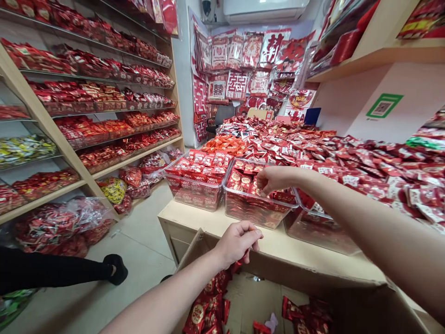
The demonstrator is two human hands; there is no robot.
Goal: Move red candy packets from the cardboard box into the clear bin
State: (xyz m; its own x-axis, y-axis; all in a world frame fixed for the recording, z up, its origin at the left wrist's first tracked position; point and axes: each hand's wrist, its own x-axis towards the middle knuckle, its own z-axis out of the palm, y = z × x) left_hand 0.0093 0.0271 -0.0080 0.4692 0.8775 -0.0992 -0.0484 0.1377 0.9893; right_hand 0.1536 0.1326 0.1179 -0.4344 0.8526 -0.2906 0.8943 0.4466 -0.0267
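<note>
My right hand (274, 180) reaches into the middle clear plastic bin (257, 211), its fingers bent down and closed against the small red wrapped packets (239, 180). Whatever lies between those fingertips is hidden. Over the near bin side, my left hand (239, 243) hovers above an open cardboard box (347, 273) with its fingers curled. A bit of red wrapper shows under these fingers, so the hand appears closed on a red packet. Inside the box lie loose red packets (205, 311), some at the left and some at the right, with bare cardboard between.
Another filled clear bin (196, 199) stands left of the middle one, and a third bin (323, 232) is at its right. Red packets (347, 162) are heaped behind. Stocked shelves (100, 111) line the left wall. A person's leg (55, 269) shows at lower left.
</note>
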